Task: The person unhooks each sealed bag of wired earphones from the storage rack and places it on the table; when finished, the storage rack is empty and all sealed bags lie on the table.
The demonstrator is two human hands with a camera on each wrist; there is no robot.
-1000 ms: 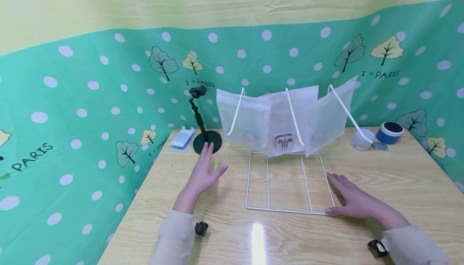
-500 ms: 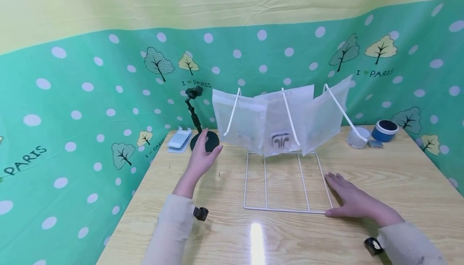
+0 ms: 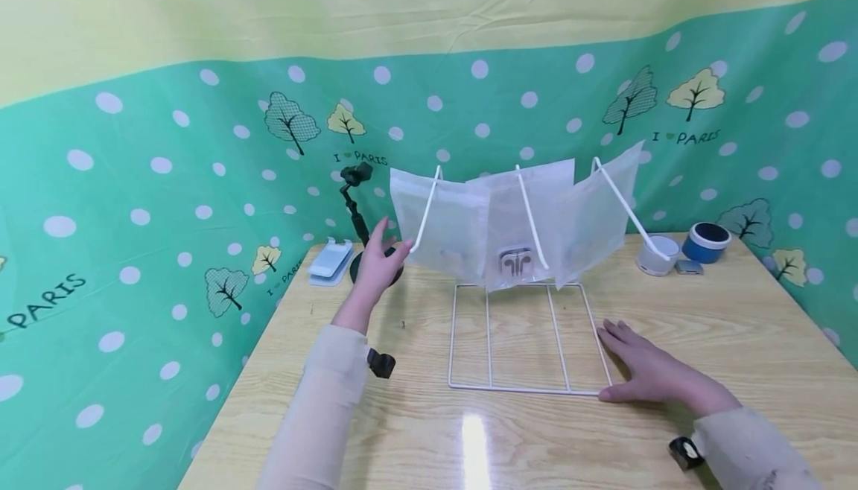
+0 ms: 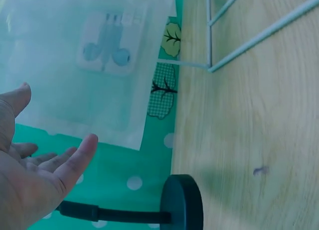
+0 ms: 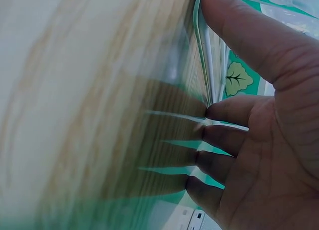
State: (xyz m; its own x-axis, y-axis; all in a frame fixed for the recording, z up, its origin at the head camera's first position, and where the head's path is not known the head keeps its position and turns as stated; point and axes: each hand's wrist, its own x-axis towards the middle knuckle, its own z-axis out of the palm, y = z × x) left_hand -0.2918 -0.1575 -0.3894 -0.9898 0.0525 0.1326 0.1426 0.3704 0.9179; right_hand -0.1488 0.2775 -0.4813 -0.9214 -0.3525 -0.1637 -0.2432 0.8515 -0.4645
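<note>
A white wire rack (image 3: pixel 523 387) stands on the wooden table, and three frosted plastic bags (image 3: pixel 445 226) hang on its slanted prongs. The middle bag (image 3: pixel 529 214) holds white earphones (image 3: pixel 515 263). My left hand (image 3: pixel 380 258) is raised off the table with fingers spread, just left of the left bag and in front of a black stand (image 3: pixel 357 211). In the left wrist view the open palm (image 4: pixel 35 175) faces a bag with earphones (image 4: pixel 107 43) and holds nothing. My right hand (image 3: pixel 637 369) lies flat on the table against the rack base's right front corner; its fingertips (image 5: pixel 199 135) press the wood.
A light blue phone holder (image 3: pixel 330 261) lies by the stand at the back left. A white round speaker (image 3: pixel 655 255) and a blue one (image 3: pixel 704 243) sit at the back right. Green dotted cloth walls in the table (image 3: pixel 737 326) behind and at both sides.
My left hand has lifted off the table and moved forward and up towards the left bag. The right hand has stayed flat by the rack's corner.
</note>
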